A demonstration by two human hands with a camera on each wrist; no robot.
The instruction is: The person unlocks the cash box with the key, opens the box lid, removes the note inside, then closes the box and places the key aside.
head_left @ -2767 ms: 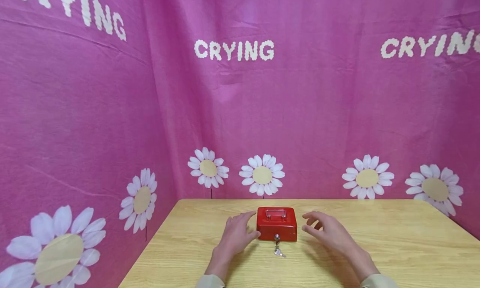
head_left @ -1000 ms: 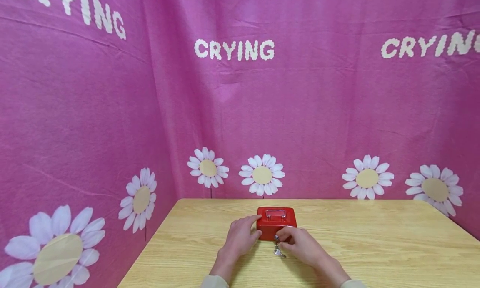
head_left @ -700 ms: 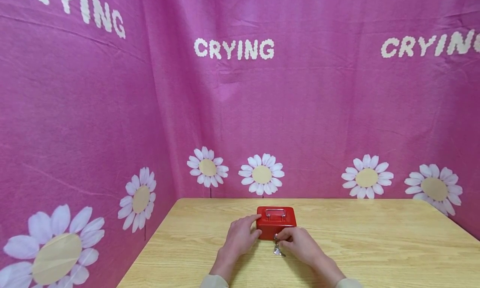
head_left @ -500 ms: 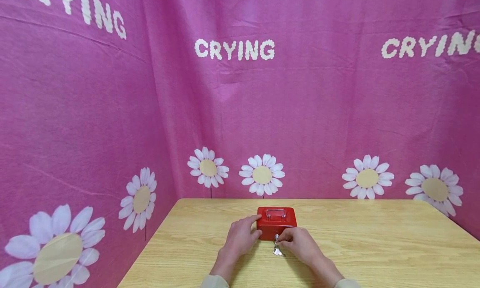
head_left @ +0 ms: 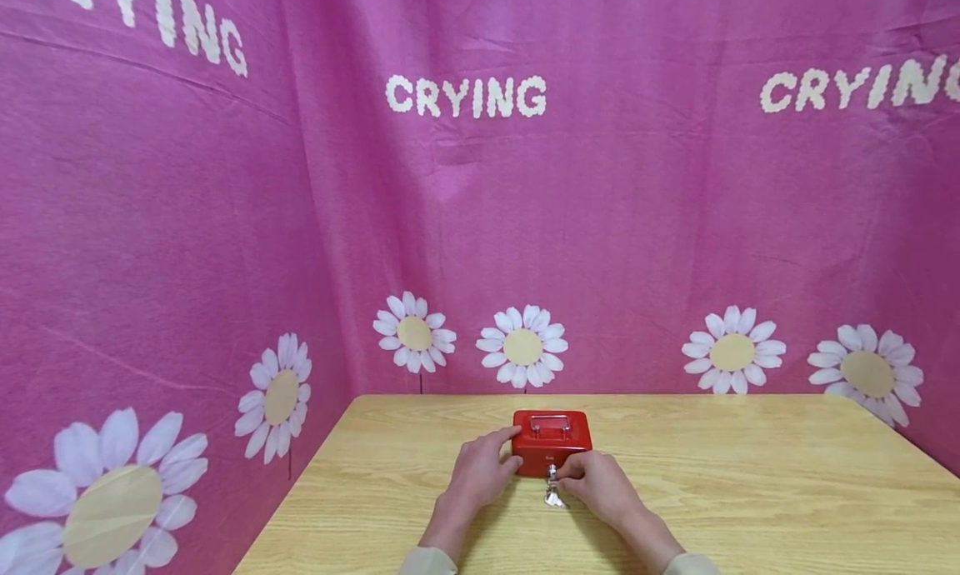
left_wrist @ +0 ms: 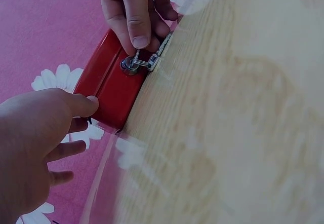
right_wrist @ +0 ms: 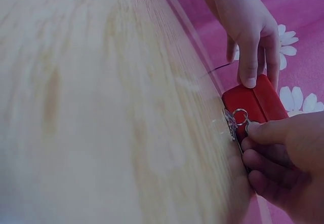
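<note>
A small red cash box (head_left: 551, 447) with a folding metal handle (head_left: 551, 425) on its lid stands on the wooden table. In its front sits a silver lock (left_wrist: 128, 66) with a key (left_wrist: 137, 54) in it. The right hand (head_left: 602, 485) pinches this key between thumb and index finger, the other fingers curled beneath. From the key hangs a ring with more keys (right_wrist: 231, 124). At the box's left side, the left hand (head_left: 480, 477) rests thumb and index fingertip against the corner, its other fingers loosely spread. The lid is down.
The wooden table (head_left: 750, 483) spreads around the box on all sides. Behind and to the left hangs a pink cloth backdrop (head_left: 600, 225) with white daisies and lettering. Light sleeves (head_left: 428, 561) show at the wrists.
Both hands stood apart from the box at first. The left has come against its left side; the right has moved in and taken the key. Lately the right fingers and hanging keys shifted slightly.
</note>
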